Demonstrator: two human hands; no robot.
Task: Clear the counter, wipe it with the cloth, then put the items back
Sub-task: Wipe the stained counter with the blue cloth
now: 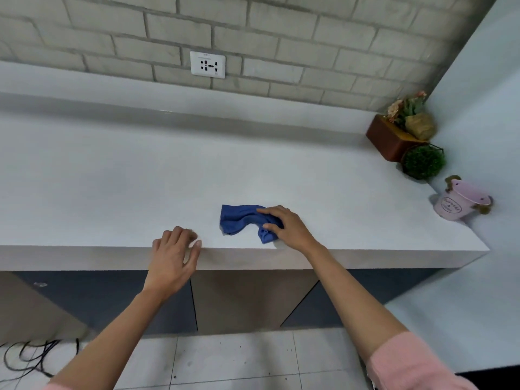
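A crumpled blue cloth (pixel 242 219) lies on the white counter (pixel 140 187) near its front edge. My right hand (pixel 287 226) grips the cloth's right end, thumb and fingers curled round the bunched fabric. My left hand (pixel 174 254) rests on the counter's front edge to the left of the cloth, fingers relaxed and holding nothing. At the far right stand a brown box with dried flowers (pixel 394 136), a round green plant ball (pixel 423 162) and a pink bucket (pixel 458 201) tipped on its side.
A brick wall with a white power socket (pixel 207 64) runs behind the counter. A pale wall closes the right side. Below are grey and beige cabinet doors (pixel 242 299), a tiled floor, and black cables (pixel 31 358) at the lower left.
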